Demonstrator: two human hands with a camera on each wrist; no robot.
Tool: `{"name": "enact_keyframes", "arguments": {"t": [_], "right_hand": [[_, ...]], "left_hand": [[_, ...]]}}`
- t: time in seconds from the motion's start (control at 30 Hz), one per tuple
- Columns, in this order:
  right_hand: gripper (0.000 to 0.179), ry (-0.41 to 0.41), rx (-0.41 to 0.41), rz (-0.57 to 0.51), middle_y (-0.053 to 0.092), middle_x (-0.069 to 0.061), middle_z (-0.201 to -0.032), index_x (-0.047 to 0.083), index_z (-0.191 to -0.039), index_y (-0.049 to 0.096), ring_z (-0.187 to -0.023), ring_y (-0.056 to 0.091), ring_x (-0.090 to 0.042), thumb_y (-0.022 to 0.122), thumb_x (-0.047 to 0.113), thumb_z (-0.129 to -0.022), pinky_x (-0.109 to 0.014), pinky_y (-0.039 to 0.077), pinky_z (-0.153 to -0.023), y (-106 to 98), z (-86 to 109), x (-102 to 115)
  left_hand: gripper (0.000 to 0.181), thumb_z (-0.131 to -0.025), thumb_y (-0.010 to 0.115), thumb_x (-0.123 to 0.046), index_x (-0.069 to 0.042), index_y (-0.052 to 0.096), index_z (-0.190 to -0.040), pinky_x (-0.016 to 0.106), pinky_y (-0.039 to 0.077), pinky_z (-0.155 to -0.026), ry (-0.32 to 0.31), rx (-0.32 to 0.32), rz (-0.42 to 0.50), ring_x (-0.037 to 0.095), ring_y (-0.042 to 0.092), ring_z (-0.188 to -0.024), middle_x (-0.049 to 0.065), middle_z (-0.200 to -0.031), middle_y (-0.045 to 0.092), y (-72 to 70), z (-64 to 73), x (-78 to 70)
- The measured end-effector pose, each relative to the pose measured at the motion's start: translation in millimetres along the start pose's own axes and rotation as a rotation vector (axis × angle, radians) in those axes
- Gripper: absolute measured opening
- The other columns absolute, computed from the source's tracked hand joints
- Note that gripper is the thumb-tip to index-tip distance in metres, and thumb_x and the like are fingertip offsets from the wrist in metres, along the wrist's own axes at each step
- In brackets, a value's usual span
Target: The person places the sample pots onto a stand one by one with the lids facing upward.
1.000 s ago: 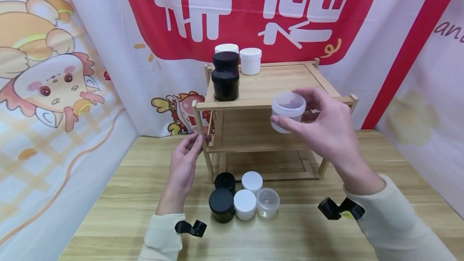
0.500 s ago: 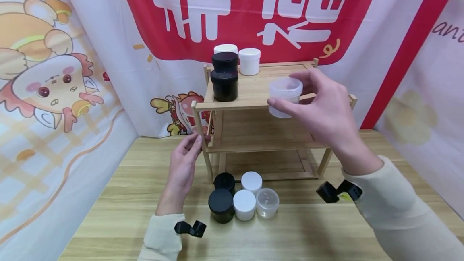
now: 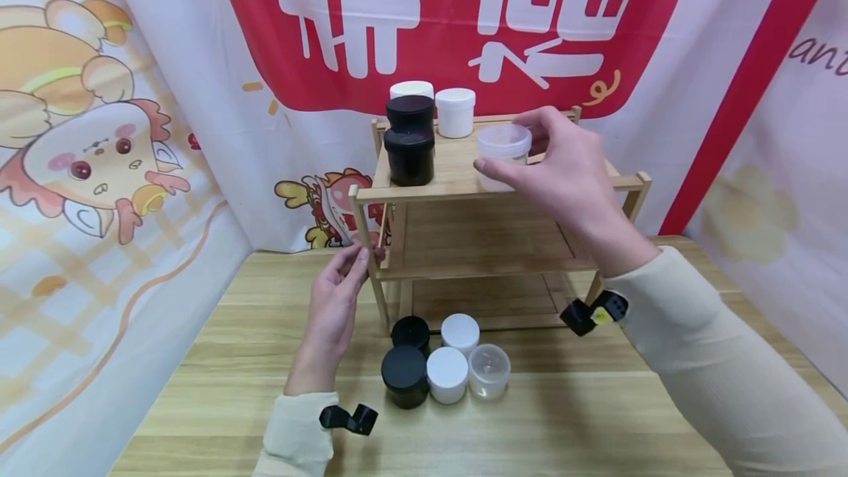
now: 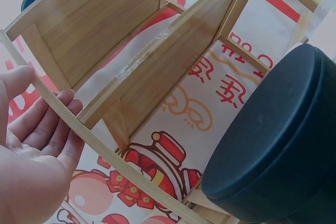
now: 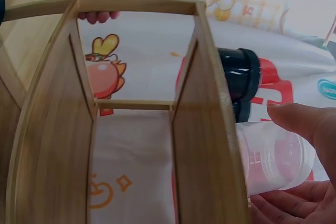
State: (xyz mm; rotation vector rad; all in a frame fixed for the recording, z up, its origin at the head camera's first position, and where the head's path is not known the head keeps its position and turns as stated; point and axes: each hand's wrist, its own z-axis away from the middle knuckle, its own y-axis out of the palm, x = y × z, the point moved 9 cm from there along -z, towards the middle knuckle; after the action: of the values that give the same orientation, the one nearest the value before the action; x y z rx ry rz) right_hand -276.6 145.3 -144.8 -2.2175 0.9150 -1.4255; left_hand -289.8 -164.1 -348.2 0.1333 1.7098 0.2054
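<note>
My right hand (image 3: 568, 175) holds a clear plastic jar (image 3: 498, 144), thumb on the near side and fingers on the far side. It stands upright at the front edge of the wooden rack's top shelf (image 3: 556, 141); in the right wrist view the jar's base (image 5: 247, 158) is at the board, though contact is hard to tell. My left hand (image 3: 333, 304) grips the rack's front left post (image 4: 97, 132) between thumb and fingers. Left of the clear jar, a black jar (image 3: 409, 160) sits in front of another black jar (image 3: 411, 112). Behind are white jars (image 3: 455, 113).
On the table before the rack stand two black jars (image 3: 405, 374), two white jars (image 3: 447, 374) and a clear jar (image 3: 489, 372), grouped together. The rack's middle shelf (image 3: 490, 234) and lower shelf (image 3: 483, 299) lie beneath. A printed cloth (image 3: 199, 57) hangs behind and at both sides.
My right hand has raised the clear jar from in front of the rack and moved it forward and slightly left, to the top shelf's front edge. The left hand stays on the post.
</note>
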Motion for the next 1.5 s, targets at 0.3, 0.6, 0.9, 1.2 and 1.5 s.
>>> {"name": "enact_keyframes", "arguments": {"t": [0.3,0.6,0.9,1.2,1.5], "right_hand": [[0.084,0.089,0.103,0.033,0.061,-0.01,-0.146,0.015,-0.15,0.051,-0.122,0.061,-0.029,0.087,0.053,-0.085,-0.047,0.062,-0.101,15,-23.6,-1],[0.087,0.172,0.173,0.014,0.056,-0.01,-0.154,0.016,-0.153,0.046,-0.131,0.057,-0.029,0.089,0.048,-0.085,-0.048,0.055,-0.113,30,-43.9,-2],[0.091,0.253,0.2,0.036,0.052,-0.006,-0.158,0.02,-0.158,0.042,-0.135,0.054,-0.026,0.09,0.045,-0.085,-0.044,0.053,-0.116,39,-61.3,-4],[0.093,0.317,0.213,0.033,0.05,-0.005,-0.159,0.02,-0.157,0.039,-0.135,0.053,-0.026,0.091,0.043,-0.084,-0.044,0.052,-0.115,44,-71.3,-9],[0.09,0.313,0.216,0.012,0.05,-0.005,-0.159,0.02,-0.156,0.038,-0.138,0.053,-0.026,0.091,0.04,-0.086,-0.046,0.051,-0.117,52,-77.5,-4]], "left_hand": [[0.036,-0.113,0.059,-0.022,-0.004,0.059,-0.143,0.029,0.044,-0.124,0.015,0.005,0.013,0.017,0.063,-0.131,0.001,-0.132,0.066,-0.9,-0.5,-1.4],[0.036,-0.112,0.059,-0.022,-0.003,0.059,-0.143,0.029,0.044,-0.123,0.007,-0.006,0.005,0.018,0.059,-0.131,0.0,-0.131,0.065,-1.5,-1.0,0.6],[0.04,-0.112,0.059,-0.021,0.001,0.056,-0.145,0.03,0.044,-0.124,0.014,-0.009,0.011,0.016,0.062,-0.13,-0.002,-0.127,0.07,-1.3,-1.9,0.9],[0.034,-0.112,0.061,-0.023,-0.005,0.061,-0.141,0.034,0.041,-0.126,0.023,-0.001,0.002,0.017,0.062,-0.131,0.0,-0.13,0.069,0.2,-1.6,0.2],[0.033,-0.112,0.06,-0.022,-0.005,0.062,-0.14,0.034,0.042,-0.126,0.025,-0.007,0.005,0.017,0.062,-0.13,-0.001,-0.129,0.07,-0.3,-0.4,-0.7]]}}
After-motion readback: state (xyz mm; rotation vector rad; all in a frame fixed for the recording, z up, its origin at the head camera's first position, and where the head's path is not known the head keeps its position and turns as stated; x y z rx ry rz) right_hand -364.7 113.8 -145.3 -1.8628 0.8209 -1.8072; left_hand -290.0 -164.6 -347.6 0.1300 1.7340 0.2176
